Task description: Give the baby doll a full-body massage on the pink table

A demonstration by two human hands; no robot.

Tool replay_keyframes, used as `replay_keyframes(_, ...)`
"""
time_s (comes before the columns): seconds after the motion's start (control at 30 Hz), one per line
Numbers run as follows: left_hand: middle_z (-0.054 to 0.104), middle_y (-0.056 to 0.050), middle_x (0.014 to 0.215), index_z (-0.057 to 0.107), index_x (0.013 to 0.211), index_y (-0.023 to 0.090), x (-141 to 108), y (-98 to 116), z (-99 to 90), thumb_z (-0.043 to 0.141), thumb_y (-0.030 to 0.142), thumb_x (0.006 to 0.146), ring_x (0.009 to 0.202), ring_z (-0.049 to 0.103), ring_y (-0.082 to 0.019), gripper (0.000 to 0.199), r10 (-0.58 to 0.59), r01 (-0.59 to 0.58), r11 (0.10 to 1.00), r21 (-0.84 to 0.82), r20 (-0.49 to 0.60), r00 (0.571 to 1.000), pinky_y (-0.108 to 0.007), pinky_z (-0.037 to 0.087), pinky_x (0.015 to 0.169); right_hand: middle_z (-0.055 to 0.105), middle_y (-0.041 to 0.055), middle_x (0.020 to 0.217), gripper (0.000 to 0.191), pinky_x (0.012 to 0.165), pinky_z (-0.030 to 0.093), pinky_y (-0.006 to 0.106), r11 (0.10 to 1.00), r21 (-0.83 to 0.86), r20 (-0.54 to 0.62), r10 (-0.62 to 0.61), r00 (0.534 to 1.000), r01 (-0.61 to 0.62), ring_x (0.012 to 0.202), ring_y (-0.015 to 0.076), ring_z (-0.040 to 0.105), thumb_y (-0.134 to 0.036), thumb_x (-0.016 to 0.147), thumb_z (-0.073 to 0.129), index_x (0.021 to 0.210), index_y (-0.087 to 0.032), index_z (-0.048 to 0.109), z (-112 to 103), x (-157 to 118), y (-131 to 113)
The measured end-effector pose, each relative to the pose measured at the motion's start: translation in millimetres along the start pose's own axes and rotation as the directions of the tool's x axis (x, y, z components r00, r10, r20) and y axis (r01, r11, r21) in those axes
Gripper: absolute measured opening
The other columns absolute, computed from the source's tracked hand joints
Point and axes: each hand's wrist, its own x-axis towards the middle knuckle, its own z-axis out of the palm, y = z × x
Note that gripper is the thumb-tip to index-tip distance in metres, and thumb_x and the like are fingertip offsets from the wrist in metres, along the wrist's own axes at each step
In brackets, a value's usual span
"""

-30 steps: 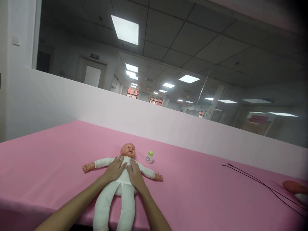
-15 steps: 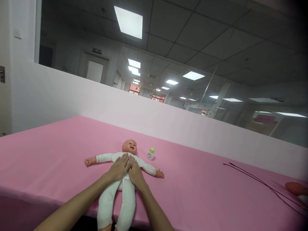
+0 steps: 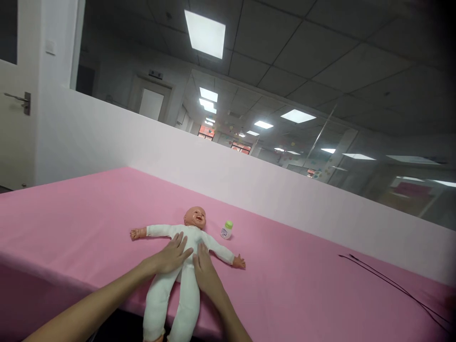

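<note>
A baby doll point(image 3: 191, 240) with a white cloth body lies on its back on the pink-covered table point(image 3: 285, 285), arms spread wide, legs reaching over the near edge. My left hand point(image 3: 172, 254) rests on the left side of its torso as I see it, fingers stretched out and thumb toward the middle. On the other side of the torso lies my right hand point(image 3: 205, 269), its fingers flat and extended. A strip of white cloth shows between the two hands. Close to the doll's head and shoulder stands a small clear bottle point(image 3: 226, 231) with a green cap.
Thin black cables point(image 3: 392, 282) lie across the right part of the table. A white low wall point(image 3: 221, 173) with glass above it borders the far side. At the far left is a door point(image 3: 17, 118) with a metal handle.
My hands have moved apart from the middle of the doll's chest, toward its two sides and slightly downward. The whole view has shifted a little to the left.
</note>
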Motion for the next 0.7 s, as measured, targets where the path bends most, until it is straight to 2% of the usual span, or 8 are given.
replay_keyframes(0.07, 0.017, -0.018, 0.173, 0.036, 0.163, 0.014, 8, 9, 0.7, 0.025, 0.052, 0.110, 0.161, -0.001, -0.039, 0.067, 0.102, -0.099, 0.994, 0.053, -0.050, 0.994, -0.062, 0.013, 0.130, 0.020, 0.0117, 0.175, 0.070, 0.134, 0.010, 0.048, 0.997, -0.011, 0.026, -0.077, 0.997, 0.077, 0.164, 0.0263, 0.011, -0.043, 0.105, 0.036, 0.165, -0.008, 0.029, 1, 12, -12)
replay_keyframes(0.13, 0.018, -0.019, 0.173, 0.038, 0.162, 0.013, 22, 14, -0.3, 0.023, 0.050, 0.110, 0.161, 0.002, -0.038, 0.065, 0.103, -0.100, 0.994, 0.038, -0.087, 0.991, -0.063, 0.011, 0.130, 0.027, 0.0127, 0.173, 0.067, 0.133, 0.012, 0.047, 0.990, -0.021, -0.007, -0.136, 0.991, 0.136, 0.163, 0.0256, 0.017, -0.037, 0.103, 0.037, 0.163, -0.008, 0.034, 1, 31, -20)
replay_keyframes(0.2, 0.016, -0.018, 0.173, 0.032, 0.164, 0.012, 33, 12, -3.0, 0.021, 0.054, 0.110, 0.162, 0.005, -0.035, 0.070, 0.005, -0.012, 0.998, -0.061, -0.110, 0.994, -0.060, 0.012, 0.130, 0.034, 0.0149, 0.170, 0.066, 0.133, 0.014, 0.046, 0.992, -0.024, -0.076, -0.127, 0.989, 0.126, 0.161, 0.0264, 0.025, -0.037, 0.102, 0.039, 0.161, -0.007, 0.039, -1, 49, -22)
replay_keyframes(0.3, 0.008, -0.019, 0.174, 0.019, 0.166, 0.003, 34, -1, -8.5, 0.024, 0.065, 0.106, 0.162, 0.003, -0.034, 0.086, -0.158, 0.133, 0.974, -0.183, -0.126, 0.979, -0.055, 0.010, 0.132, 0.036, 0.0202, 0.168, 0.073, 0.132, 0.017, 0.047, 0.999, 0.032, -0.176, -0.003, 0.984, 0.009, 0.159, 0.0308, 0.030, -0.047, 0.102, 0.041, 0.159, -0.001, 0.041, -5, 61, -11)
replay_keyframes(0.4, 0.001, -0.022, 0.173, 0.009, 0.166, -0.003, 10, -12, -14.9, 0.026, 0.072, 0.102, 0.162, 0.000, -0.035, 0.100, -0.210, 0.187, 0.958, -0.217, -0.088, 0.974, -0.051, 0.008, 0.132, 0.030, 0.0212, 0.170, 0.079, 0.132, 0.015, 0.046, 0.993, 0.099, -0.202, 0.088, 0.975, -0.069, 0.161, 0.0304, 0.025, -0.052, 0.103, 0.037, 0.161, 0.001, 0.034, -6, 51, 4)
replay_keyframes(0.5, 0.005, -0.020, 0.172, 0.016, 0.167, 0.003, -26, -10, -20.5, 0.031, 0.077, 0.099, 0.161, 0.007, -0.035, 0.102, -0.204, 0.199, 0.954, -0.223, 0.000, 0.979, -0.049, 0.014, 0.132, 0.018, 0.0171, 0.174, 0.080, 0.133, 0.012, 0.045, 0.990, 0.102, -0.133, 0.111, 0.985, -0.098, 0.163, 0.0277, 0.014, -0.052, 0.105, 0.035, 0.164, 0.000, 0.024, -2, 24, 9)
replay_keyframes(0.6, 0.008, -0.015, 0.173, 0.023, 0.167, 0.011, -44, 5, -22.4, 0.033, 0.077, 0.099, 0.161, 0.009, -0.034, 0.096, -0.151, 0.153, 0.967, -0.202, 0.026, 0.988, -0.049, 0.020, 0.131, 0.012, 0.0126, 0.175, 0.078, 0.134, 0.010, 0.045, 0.998, 0.053, -0.045, 0.031, 0.999, -0.028, 0.164, 0.0260, 0.008, -0.053, 0.106, 0.034, 0.166, -0.004, 0.021, 6, 2, -1)
replay_keyframes(0.7, 0.009, -0.014, 0.173, 0.024, 0.167, 0.011, -30, 24, -19.8, 0.026, 0.070, 0.104, 0.162, 0.006, -0.030, 0.086, 0.013, -0.016, 0.988, -0.150, -0.018, 1.000, -0.051, 0.014, 0.132, 0.019, 0.0089, 0.175, 0.072, 0.134, 0.009, 0.044, 0.994, 0.007, 0.043, -0.110, 0.993, 0.110, 0.164, 0.0233, 0.011, -0.048, 0.105, 0.035, 0.166, -0.010, 0.027, 8, 5, -17)
